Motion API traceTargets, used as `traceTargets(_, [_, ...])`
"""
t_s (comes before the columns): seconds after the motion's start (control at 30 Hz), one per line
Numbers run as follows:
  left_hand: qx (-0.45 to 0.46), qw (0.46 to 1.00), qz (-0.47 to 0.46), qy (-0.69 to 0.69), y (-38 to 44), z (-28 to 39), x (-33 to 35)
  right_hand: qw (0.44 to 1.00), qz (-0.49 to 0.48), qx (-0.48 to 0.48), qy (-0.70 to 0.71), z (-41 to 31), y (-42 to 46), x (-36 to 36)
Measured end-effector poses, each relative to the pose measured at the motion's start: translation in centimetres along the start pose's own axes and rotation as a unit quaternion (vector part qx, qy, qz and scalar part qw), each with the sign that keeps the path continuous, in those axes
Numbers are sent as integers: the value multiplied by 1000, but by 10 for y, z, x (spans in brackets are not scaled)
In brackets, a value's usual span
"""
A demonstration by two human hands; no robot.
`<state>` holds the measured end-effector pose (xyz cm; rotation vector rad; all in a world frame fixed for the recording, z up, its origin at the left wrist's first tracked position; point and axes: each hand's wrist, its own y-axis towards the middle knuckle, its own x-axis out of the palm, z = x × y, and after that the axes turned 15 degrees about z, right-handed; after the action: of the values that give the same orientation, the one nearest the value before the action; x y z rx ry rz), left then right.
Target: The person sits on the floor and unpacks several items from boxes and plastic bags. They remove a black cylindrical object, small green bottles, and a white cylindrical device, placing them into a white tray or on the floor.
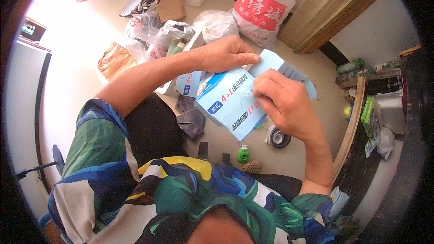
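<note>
A light-blue printed cardboard box point(225, 100) is held tilted in the air in front of me, its end flaps point(268, 62) folded out. My left hand point(230, 54) grips its upper edge, thumb by the flaps. On the right side, my right hand point(284, 103) has its curled fingers pinched on the box's edge; the fingertips are partly hidden. Just behind the box, to the left, another light-blue printed carton point(188, 83) rests by a white container point(166, 88). A grey cloth point(191, 118) lies below it on the floor.
On the floor are a roll of tape point(279, 137), a green plastic cap point(243, 154) and a brown perforated object point(252, 166). Farther off stand plastic bags point(217, 27), a white sack point(259, 12) and brown cardboard point(169, 0). Rightward are a wooden post point(325, 6) and a green bottle point(351, 66).
</note>
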<state>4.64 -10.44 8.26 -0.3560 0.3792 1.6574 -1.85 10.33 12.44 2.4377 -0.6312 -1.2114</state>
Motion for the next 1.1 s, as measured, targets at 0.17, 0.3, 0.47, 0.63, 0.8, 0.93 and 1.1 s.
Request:
traceTargets(0.17, [55, 998, -3, 13, -1, -11, -1, 997, -5, -10, 82, 13, -5, -7])
traceTargets(0.3, [-92, 979, 147, -109, -5, -24, -31, 992, 14, 58, 112, 18, -19, -32])
traceTargets(0.47, [-54, 992, 94, -68, -4, -32, -27, 989, 61, 125, 52, 27, -16, -24])
traceTargets(0.63, [-23, 991, 87, -96, 0, -25, -38, 965, 132, 222, 50, 43, -15, -23])
traceTargets(0.8, [-93, 988, 41, -116, 3, -19, -43, 988, -13, 82, -132, 75, -21, -25])
traceTargets(0.93, [-90, 989, 14, -119, 3, -13, -39, 989, 5, -34, -143, 71, -19, -16])
traceTargets(1.1, [-70, 990, 83, -88, 0, -1, -43, 988, -108, 109, -1, 52, -15, -11])
